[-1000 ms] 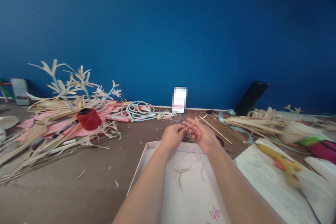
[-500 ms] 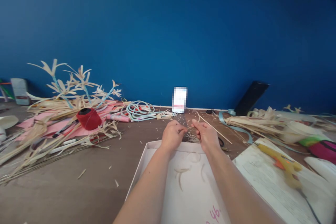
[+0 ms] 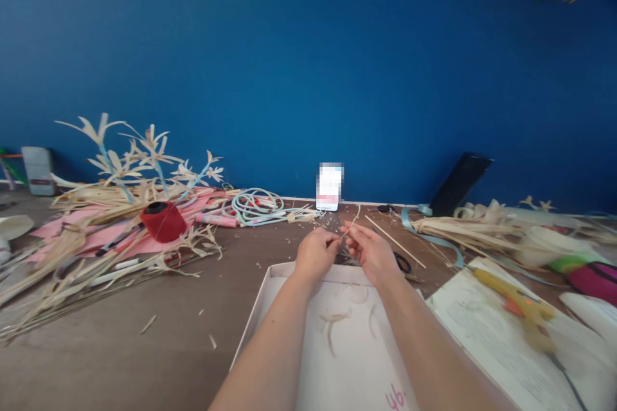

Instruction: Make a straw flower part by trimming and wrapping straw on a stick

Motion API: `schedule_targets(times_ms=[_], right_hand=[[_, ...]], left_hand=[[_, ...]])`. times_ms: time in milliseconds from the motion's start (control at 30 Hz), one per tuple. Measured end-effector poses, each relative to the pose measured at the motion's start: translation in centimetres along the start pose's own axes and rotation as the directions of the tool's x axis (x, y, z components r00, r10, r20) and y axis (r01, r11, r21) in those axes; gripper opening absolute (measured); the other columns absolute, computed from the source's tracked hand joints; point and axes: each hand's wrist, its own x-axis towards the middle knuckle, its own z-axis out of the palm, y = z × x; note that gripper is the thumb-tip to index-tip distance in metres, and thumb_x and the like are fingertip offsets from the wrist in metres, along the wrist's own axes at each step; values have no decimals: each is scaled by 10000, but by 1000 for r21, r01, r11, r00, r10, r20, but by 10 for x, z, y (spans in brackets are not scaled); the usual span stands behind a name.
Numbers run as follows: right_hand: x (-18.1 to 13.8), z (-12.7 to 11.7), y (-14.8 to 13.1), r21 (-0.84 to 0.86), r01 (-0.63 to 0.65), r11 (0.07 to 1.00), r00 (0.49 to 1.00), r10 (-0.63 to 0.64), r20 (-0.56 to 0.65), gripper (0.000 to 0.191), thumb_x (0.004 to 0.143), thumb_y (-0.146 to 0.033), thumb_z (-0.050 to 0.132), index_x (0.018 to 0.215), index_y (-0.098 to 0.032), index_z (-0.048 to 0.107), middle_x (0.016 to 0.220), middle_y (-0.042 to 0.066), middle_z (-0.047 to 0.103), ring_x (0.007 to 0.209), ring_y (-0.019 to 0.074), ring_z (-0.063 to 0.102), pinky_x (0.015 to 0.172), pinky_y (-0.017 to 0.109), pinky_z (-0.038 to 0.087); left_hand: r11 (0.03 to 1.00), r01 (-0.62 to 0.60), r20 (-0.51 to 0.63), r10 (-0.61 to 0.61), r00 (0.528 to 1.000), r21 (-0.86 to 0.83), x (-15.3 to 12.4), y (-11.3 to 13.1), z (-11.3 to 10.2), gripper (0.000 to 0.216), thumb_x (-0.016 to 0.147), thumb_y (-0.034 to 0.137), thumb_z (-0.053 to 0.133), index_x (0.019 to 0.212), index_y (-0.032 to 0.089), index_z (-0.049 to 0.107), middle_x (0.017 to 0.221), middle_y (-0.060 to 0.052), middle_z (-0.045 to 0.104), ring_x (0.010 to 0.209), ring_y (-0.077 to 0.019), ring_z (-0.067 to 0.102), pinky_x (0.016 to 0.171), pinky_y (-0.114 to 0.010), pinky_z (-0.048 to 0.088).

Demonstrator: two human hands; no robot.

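Over the far edge of a shallow white box [image 3: 284, 270], my two hands almost meet. My left hand [image 3: 314, 254] is closed in a pinch on a thin pale plant-fibre strip [image 3: 355, 213]. The strip's curled end rises above my right hand [image 3: 373, 249], whose thumb and forefinger close on it while the other fingers are loosely bent. The part of the strip between the fingertips is small and hard to make out. A few curved pale scraps [image 3: 332, 324] lie inside the box, and pink handwriting [image 3: 395, 398] marks its near end.
On the left are fibre flowers [image 3: 113, 164], a red thread spool [image 3: 162, 221] and piled strips. A coiled pale-blue cable [image 3: 258, 207] and a lit phone [image 3: 330, 186] are near the wall. To the right lie scissors [image 3: 402, 262], a stick [image 3: 398, 243] and a yellow glue gun [image 3: 518, 298] on papers.
The right hand has shifted slightly left, closer to the left hand, and its fingers have loosened. More of the strip's curled end shows above it. The view has tilted up slightly.
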Motion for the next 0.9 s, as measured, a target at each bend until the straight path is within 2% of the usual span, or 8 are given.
schedule_targets(times_ms=[100, 267, 567, 900], right_hand=[[1, 1, 0, -1, 29, 1000, 999, -29, -45, 234, 652, -225, 720, 871, -159, 673, 892, 51, 683, 563, 57, 563, 433, 119, 465], [2, 1, -1, 81, 60, 995, 997, -57, -45, 202, 644, -235, 727, 812, -166, 637, 866, 42, 685, 529, 54, 556, 405, 124, 451], [0, 1, -3, 87, 61, 994, 998, -64, 27, 210, 690, -196, 675, 895, -158, 646, 883, 70, 694, 667, 104, 639, 509, 156, 511], [-1, 0, -4, 105, 37, 994, 994, -47, 95, 228, 697, -135, 594, 916, -145, 657, 928, 89, 693, 643, 101, 634, 494, 161, 505]], left_hand=[[1000, -8, 9, 8, 1000, -3, 0, 0, 0, 191, 789, 308, 503, 817, 261, 686, 752, -1, 558, 697, -110, 507, 592, -208, 354], [999, -27, 15, 27, 1000, -33, 0, -1, 2, 182, 780, 301, 524, 865, 271, 683, 779, -2, 572, 722, -113, 515, 622, -206, 376], [999, -32, 6, 32, 999, -3, -2, 1, 1, 195, 795, 316, 494, 828, 280, 682, 754, 4, 557, 698, -108, 505, 588, -203, 355], [1000, -2, -12, 2, 1000, 1, -2, 2, 1, 194, 785, 320, 503, 834, 283, 686, 749, 5, 564, 693, -108, 509, 586, -201, 357]])
